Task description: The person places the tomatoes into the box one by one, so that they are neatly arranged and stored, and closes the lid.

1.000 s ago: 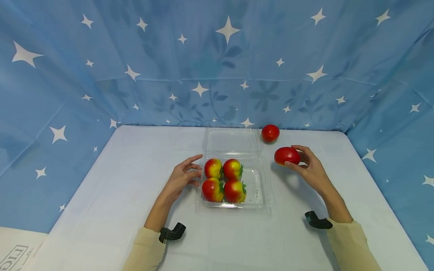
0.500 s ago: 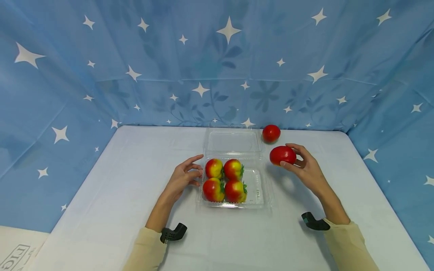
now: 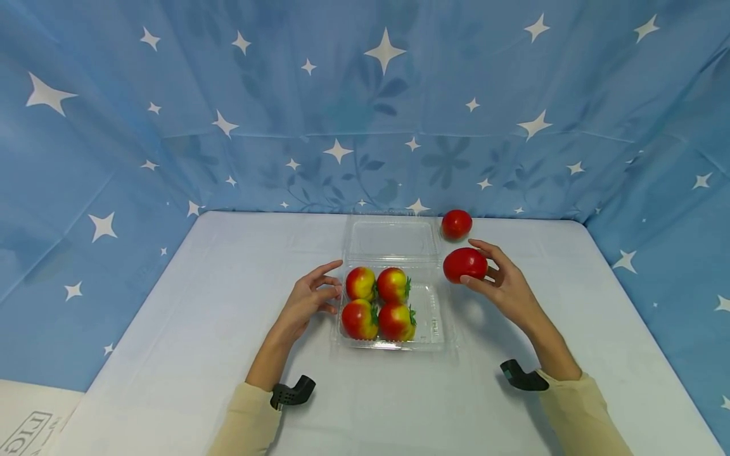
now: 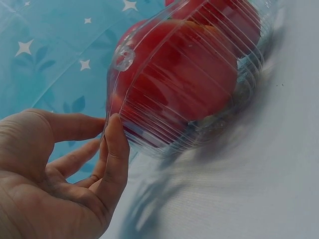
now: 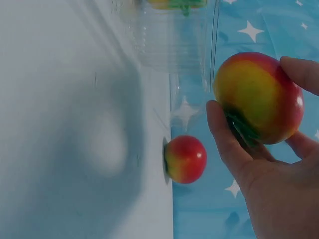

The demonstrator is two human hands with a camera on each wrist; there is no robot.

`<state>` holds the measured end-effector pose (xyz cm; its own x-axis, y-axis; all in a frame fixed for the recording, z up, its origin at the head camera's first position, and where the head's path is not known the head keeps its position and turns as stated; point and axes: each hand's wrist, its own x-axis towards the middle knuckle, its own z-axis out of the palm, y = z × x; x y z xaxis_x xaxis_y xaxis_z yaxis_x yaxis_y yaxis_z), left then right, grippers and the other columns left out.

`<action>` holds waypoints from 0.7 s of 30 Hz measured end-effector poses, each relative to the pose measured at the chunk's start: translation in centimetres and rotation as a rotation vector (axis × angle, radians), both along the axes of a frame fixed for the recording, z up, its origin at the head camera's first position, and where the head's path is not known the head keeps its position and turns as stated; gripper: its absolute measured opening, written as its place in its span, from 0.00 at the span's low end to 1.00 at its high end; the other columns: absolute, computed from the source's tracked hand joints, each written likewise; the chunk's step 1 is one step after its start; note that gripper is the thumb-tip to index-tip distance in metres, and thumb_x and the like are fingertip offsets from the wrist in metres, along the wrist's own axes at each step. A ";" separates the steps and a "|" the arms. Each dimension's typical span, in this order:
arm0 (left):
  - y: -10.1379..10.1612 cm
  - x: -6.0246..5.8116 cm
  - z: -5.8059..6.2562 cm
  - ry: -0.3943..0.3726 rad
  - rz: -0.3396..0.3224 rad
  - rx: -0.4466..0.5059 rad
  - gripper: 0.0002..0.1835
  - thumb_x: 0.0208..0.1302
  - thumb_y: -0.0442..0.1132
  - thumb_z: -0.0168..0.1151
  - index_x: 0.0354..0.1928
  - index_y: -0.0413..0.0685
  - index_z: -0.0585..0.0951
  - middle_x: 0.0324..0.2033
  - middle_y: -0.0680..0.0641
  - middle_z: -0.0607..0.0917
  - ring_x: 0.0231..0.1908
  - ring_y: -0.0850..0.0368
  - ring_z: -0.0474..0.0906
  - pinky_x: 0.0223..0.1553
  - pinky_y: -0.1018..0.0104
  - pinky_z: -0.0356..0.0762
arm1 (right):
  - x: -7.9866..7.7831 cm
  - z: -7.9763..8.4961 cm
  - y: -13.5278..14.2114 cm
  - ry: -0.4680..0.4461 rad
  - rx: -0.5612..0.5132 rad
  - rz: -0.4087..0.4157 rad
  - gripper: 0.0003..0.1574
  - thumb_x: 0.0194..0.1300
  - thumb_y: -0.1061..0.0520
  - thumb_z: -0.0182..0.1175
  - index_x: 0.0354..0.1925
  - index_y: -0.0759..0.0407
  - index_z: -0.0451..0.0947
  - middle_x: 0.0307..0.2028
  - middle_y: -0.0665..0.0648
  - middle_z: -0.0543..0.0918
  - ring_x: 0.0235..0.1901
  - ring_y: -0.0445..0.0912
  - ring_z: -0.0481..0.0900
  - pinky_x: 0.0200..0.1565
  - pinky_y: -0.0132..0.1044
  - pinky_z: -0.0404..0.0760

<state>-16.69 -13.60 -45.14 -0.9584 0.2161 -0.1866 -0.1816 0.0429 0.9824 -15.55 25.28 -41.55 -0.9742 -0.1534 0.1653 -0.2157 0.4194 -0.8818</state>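
My right hand (image 3: 507, 290) holds a red-and-yellow fruit (image 3: 463, 265) in the air, just right of a clear plastic clamshell container (image 3: 426, 311). Its green leafy cap (image 5: 242, 128) shows near the fingers in the right wrist view. Several similar fruits (image 3: 395, 322) sit in two rows in the container's left and middle part, leaves facing right; the base's right strip is bare. My left hand (image 3: 303, 299) pinches the container's left rim between thumb and finger, as the left wrist view shows at the ribbed plastic wall (image 4: 169, 117).
The container's lid (image 3: 392, 237) lies folded back toward the blue star-patterned curtain (image 3: 365, 114). Another red fruit (image 3: 456, 225) stands on the white table (image 3: 256, 253), right beside the lid. A printed cardboard piece (image 3: 34, 418) is at the lower left.
My right hand has moved a little to the left with the fruit, nearer the container's right edge. The left hand keeps its place at the rim.
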 end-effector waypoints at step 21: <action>0.0 0.0 -0.1 -0.012 0.005 -0.006 0.33 0.70 0.33 0.63 0.76 0.53 0.71 0.46 0.46 0.79 0.38 0.55 0.81 0.33 0.69 0.87 | 0.2 0.3 -2.2 0.008 0.099 0.027 0.50 0.62 0.57 0.74 0.77 0.53 0.63 0.70 0.64 0.73 0.62 0.59 0.77 0.53 0.22 0.79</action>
<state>-16.74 -13.60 -45.19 -0.9571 0.2101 -0.1994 -0.1935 0.0482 0.9799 -15.39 23.06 -41.28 -0.9683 -0.1952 0.1559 -0.2349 0.4984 -0.8345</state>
